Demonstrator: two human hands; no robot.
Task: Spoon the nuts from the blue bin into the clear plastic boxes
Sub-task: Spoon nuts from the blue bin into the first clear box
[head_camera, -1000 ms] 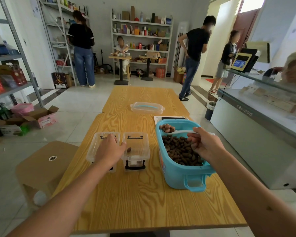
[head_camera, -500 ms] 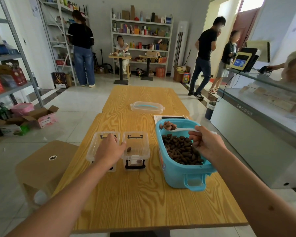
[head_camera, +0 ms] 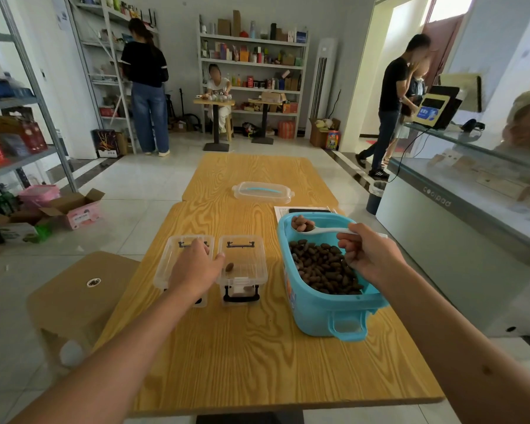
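Note:
A blue bin (head_camera: 314, 310) full of brown nuts (head_camera: 322, 267) stands at the right of the wooden table (head_camera: 257, 356). My right hand (head_camera: 369, 255) holds a white spoon (head_camera: 322, 230) loaded with a few nuts above the bin's far left corner. Two clear plastic boxes sit side by side left of the bin. The right box (head_camera: 242, 270) holds one or two nuts. My left hand (head_camera: 193, 269) rests on the left box (head_camera: 173, 255), covering most of it, its thumb at the gap between the boxes.
A clear lid (head_camera: 262, 191) lies further up the table, papers and a dark phone (head_camera: 306, 210) behind the bin. A wooden stool (head_camera: 77, 289) stands left, a glass counter (head_camera: 459, 215) right. Several people stand or sit at the back shelves and doorway.
The loaded spoon has risen slightly over the bin's far corner. My left hand stays on the left box. The person in black at the back right walked toward the doorway.

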